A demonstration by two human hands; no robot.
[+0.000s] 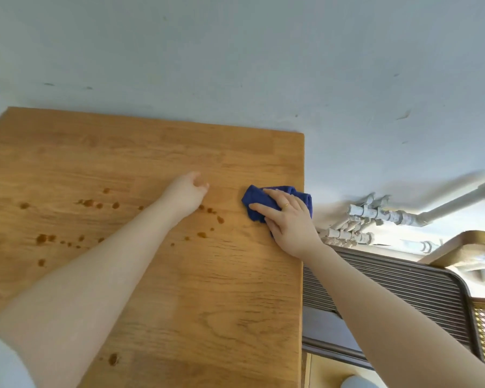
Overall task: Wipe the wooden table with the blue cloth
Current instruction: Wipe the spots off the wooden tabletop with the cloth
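Right hand [289, 219] pressed flat, fingers spread, on the cloth [256, 201] near the table's [202, 303] right edge; left hand [189, 191], loosely curled, held nothing.

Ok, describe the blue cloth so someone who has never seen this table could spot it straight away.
Start at the wooden table that stands against the pale wall, and go to its right edge, toward the far corner. The blue cloth lies bunched there under the flat right hand, which wears a ring. It is the only blue thing on the wood; everything else on it is brown spots, further left.
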